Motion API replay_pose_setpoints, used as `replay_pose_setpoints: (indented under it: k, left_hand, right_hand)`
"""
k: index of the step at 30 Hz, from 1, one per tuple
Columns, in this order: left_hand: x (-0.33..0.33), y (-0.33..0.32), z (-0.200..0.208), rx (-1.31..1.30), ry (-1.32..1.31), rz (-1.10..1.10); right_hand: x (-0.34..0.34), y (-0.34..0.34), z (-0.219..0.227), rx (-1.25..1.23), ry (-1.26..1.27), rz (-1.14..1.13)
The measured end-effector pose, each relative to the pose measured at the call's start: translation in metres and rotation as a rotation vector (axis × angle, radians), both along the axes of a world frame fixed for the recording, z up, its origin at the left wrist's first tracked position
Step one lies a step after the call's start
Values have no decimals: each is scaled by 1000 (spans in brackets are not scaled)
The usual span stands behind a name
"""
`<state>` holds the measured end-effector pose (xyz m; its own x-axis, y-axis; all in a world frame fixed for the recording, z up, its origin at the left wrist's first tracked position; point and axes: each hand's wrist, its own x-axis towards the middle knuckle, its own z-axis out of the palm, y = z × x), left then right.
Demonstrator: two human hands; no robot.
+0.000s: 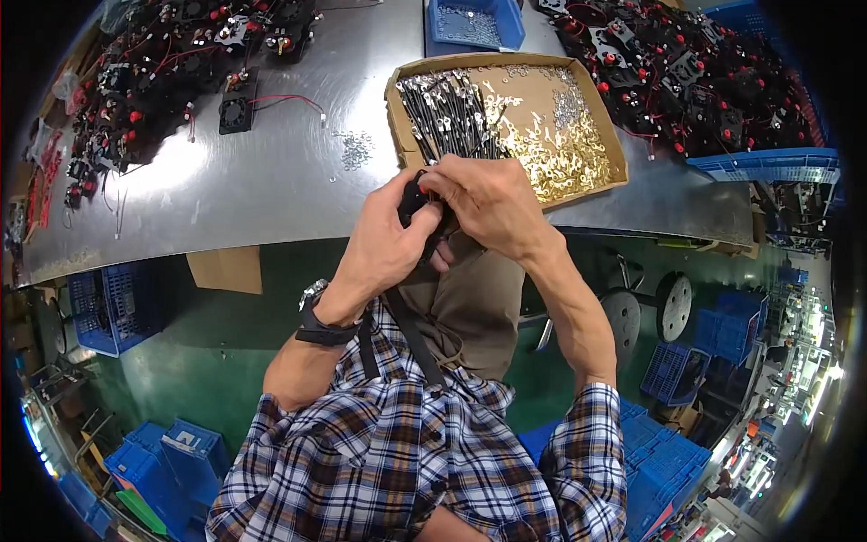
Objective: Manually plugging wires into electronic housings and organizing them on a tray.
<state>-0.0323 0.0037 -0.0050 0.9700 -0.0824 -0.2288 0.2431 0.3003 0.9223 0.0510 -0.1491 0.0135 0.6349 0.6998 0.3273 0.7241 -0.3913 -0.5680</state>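
Observation:
My left hand (384, 239) is closed around a small black part (412, 202), held just past the table's near edge. A red piece (424, 188) shows at the top of that part. My right hand (497, 200) pinches at the red piece from the right, its thumb and fingertips meeting my left hand there. Most of the black part is covered by fingers. Beyond my hands lies a shallow cardboard tray (394, 99). It holds black cables (441, 113) with metal ring ends, brass-coloured terminals (564, 167) and small silver hardware (567, 107).
The metal table (271, 190) bears a heap of black fan assemblies (135, 99) at left and another heap (677, 81) at right. A single fan (237, 113) and loose small hardware (354, 149) lie between. A blue bin (438, 45) stands behind the tray. Blue crates (108, 312) sit below.

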Motion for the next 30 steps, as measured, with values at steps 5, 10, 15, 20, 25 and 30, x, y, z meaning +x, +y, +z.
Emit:
replay_pose_setpoints:
  k: [5,10,15,20,25,30]
  left_hand:
    - [2,-1,3,6,0,5]
    - [2,0,0,20,-3,-6]
    - [1,0,0,37,1,-14]
    - [2,-1,1,22,-9,-21]
    - [2,1,-3,27,-20,-26]
    - [4,1,-2,25,-26,-37]
  right_hand:
    - [10,-1,-3,5,98,39]
    - [9,0,2,-65,62,42]
    - [5,-1,2,-87,96,-8]
    - [10,-6,-4,-65,80,62]
    - [5,-7,0,-38,-13,70]
    - [3,-9,-2,-157,22,30]
